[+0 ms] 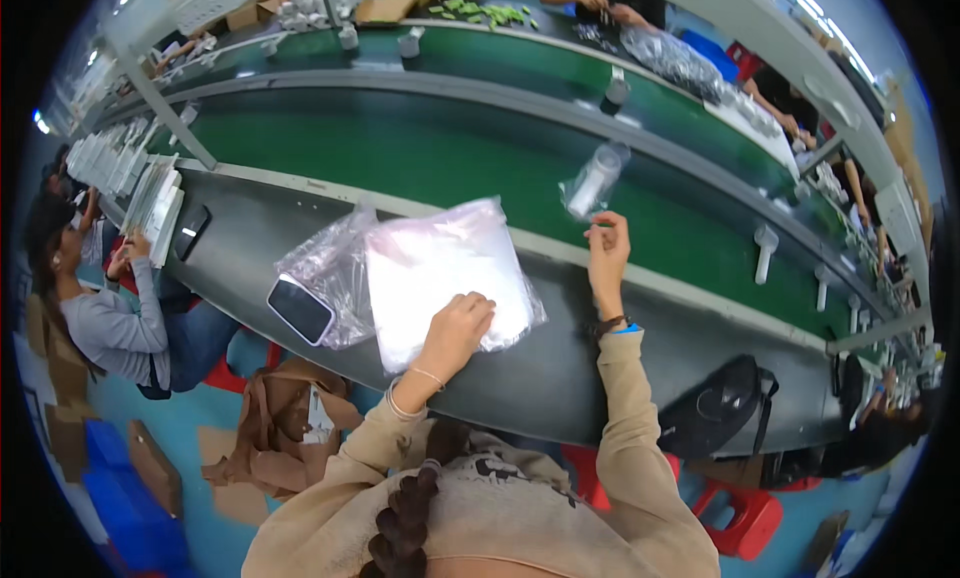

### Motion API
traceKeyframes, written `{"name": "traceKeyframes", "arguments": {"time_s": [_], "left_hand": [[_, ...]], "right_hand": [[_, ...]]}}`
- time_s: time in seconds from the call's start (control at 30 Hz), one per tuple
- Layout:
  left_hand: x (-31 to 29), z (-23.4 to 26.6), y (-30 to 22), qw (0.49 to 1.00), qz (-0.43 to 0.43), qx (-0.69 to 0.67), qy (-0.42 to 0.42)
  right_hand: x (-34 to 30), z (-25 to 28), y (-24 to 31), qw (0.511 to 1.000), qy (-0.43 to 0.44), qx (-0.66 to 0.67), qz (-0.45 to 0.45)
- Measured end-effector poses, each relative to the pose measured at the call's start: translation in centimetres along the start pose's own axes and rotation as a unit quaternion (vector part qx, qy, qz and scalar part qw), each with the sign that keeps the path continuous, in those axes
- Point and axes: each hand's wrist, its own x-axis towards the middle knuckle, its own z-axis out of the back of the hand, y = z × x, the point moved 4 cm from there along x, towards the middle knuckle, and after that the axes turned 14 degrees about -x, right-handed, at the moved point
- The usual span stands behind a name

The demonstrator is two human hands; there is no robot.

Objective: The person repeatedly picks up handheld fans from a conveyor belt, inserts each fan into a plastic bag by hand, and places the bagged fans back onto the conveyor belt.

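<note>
A stack of clear plastic bags [440, 268] lies on the dark worktop in front of me. My left hand [457, 333] is on its right part, fingers bunched and curled down against the top bag; the thumb is hidden. My right hand [608, 258] hovers at the near edge of the green belt, fingers loosely bent and slightly apart. Just past its fingertips, a white cylindrical part in a clear bag [597, 181] lies on the belt. I see no clear grip on that bag.
Left of the stack are crumpled plastic [340, 253] and a phone [302, 310]; another dark phone [192, 232] lies further left. A black backpack [715, 408] sits on the right of the worktop. White parts [766, 253] lie along the green belt [400, 148]. A person [105, 308] sits at left.
</note>
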Motion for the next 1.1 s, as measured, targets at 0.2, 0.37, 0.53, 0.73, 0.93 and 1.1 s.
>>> {"name": "traceKeyframes", "arguments": {"time_s": [0.2,0.37,0.53,0.73,0.93,1.1], "left_hand": [[1.3,-0.3,-0.7,0.999,0.008,-0.028,0.038],[1.3,-0.7,-0.7,0.999,0.021,0.011,0.041],[1.0,-1.1,-0.4,0.999,0.025,0.014,0.044],[1.3,-1.0,-0.6,0.999,0.049,0.011,0.011],[1.7,-0.3,0.8,0.978,0.17,-0.121,0.021],[2.0,0.0,1.4,0.954,0.205,-0.215,0.034]], "right_hand": [[-5.2,1.4,-1.4,0.995,-0.033,-0.042,-0.087],[-5.9,2.5,-2.4,0.99,-0.033,-0.068,-0.117],[-6.4,2.4,-2.1,0.991,-0.018,-0.078,-0.108],[-6.4,2.6,-1.5,0.992,-0.022,-0.098,-0.082],[-6.4,2.5,-1.2,0.991,-0.026,-0.091,-0.098],[-6.3,2.5,-1.4,0.99,-0.021,-0.095,-0.101]]}}
